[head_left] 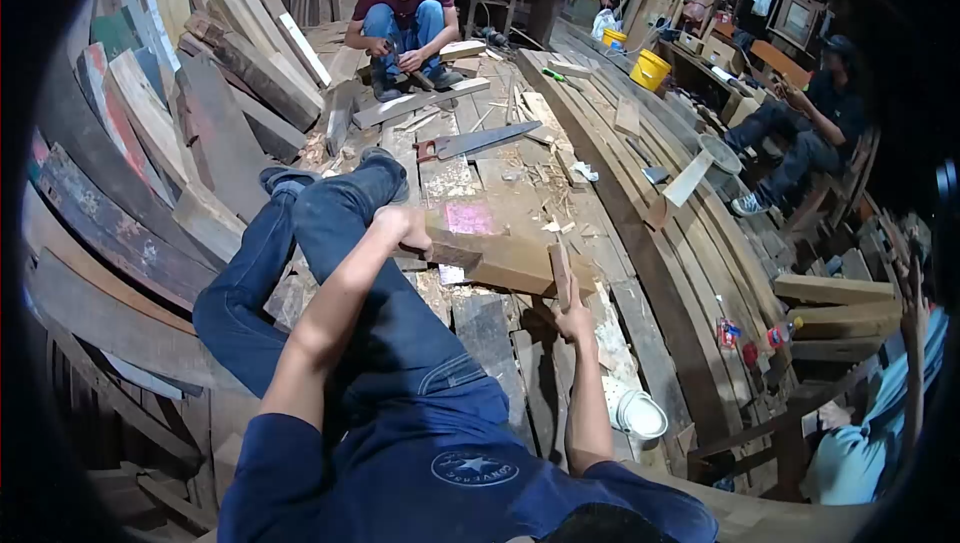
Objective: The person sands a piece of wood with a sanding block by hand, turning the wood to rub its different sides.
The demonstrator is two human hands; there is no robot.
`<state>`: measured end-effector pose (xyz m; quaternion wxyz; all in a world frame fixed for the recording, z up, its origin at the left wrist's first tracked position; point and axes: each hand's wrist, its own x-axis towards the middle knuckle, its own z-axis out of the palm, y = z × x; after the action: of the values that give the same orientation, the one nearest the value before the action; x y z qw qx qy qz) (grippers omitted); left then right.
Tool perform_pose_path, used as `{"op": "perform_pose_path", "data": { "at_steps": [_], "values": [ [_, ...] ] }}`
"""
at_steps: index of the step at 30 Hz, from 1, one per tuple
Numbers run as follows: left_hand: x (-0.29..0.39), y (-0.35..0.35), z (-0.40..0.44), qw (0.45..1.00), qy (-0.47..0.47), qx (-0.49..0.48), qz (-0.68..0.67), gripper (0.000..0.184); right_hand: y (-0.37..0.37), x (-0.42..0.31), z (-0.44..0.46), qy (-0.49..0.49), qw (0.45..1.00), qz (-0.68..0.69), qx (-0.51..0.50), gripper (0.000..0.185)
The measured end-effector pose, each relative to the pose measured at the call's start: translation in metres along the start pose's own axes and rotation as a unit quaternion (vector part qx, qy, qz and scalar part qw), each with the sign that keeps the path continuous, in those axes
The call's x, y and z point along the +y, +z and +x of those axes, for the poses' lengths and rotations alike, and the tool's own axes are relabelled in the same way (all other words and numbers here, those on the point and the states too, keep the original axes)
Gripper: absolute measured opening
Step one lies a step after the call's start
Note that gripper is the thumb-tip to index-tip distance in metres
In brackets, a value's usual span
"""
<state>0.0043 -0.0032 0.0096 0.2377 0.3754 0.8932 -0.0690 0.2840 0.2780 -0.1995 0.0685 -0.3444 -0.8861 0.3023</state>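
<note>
My left hand (404,229) is closed on the left end of a thick wooden block (510,261), which lies across in front of my bent legs. On the other side, my right hand (573,321) is wrapped round a narrow wooden piece (562,275) that stands against the right end of the block. A pink mark (468,219) shows just beyond the block. Farther forward, a handsaw (475,142) with a reddish handle lies flat on the planks.
One person (405,23) squats ahead; another person (810,123) sits at the right. Long beams (640,213) run along the right, with a white bucket (640,415) near my right forearm. Curved boards (110,233) lean at the left. Yellow buckets (650,71) stand farther back.
</note>
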Motion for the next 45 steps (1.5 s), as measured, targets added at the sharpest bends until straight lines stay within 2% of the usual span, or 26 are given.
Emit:
{"op": "perform_pose_path", "data": {
  "at_steps": [9, 17, 25, 29, 34, 37, 38, 45],
  "values": [
    [-0.002, 0.000, 0.004, 1.000, -0.020, -0.010, 0.006, 0.072, -0.002, -0.006, -0.004, -0.019, 1.000, 0.004, 0.008, 0.095],
    [0.000, 0.002, -0.001, 0.999, -0.042, -0.008, -0.002, 0.073, 0.000, -0.004, -0.002, 0.003, 1.000, -0.009, 0.002, 0.096],
    [-0.008, 0.010, 0.010, 1.000, 0.004, 0.020, -0.024, 0.076, 0.004, -0.004, -0.003, -0.005, 1.000, 0.002, 0.021, 0.102],
    [0.002, -0.002, -0.003, 0.999, -0.024, -0.021, -0.002, 0.073, 0.002, -0.008, -0.008, -0.009, 0.999, 0.038, 0.026, 0.092],
    [0.002, 0.000, -0.004, 1.000, -0.022, -0.012, 0.000, 0.074, -0.003, -0.013, -0.009, 0.021, 1.000, 0.016, -0.001, 0.094],
    [0.003, -0.003, -0.006, 1.000, -0.023, -0.020, -0.002, 0.074, 0.005, -0.004, -0.003, 0.005, 1.000, -0.005, 0.009, 0.095],
    [-0.001, 0.002, 0.000, 1.000, -0.006, 0.007, 0.013, 0.075, 0.009, 0.000, -0.001, -0.008, 1.000, 0.002, 0.018, 0.096],
    [0.000, 0.001, 0.004, 0.999, -0.028, -0.031, 0.011, 0.071, 0.000, -0.013, -0.011, 0.001, 0.999, 0.028, 0.017, 0.097]
  ]
}}
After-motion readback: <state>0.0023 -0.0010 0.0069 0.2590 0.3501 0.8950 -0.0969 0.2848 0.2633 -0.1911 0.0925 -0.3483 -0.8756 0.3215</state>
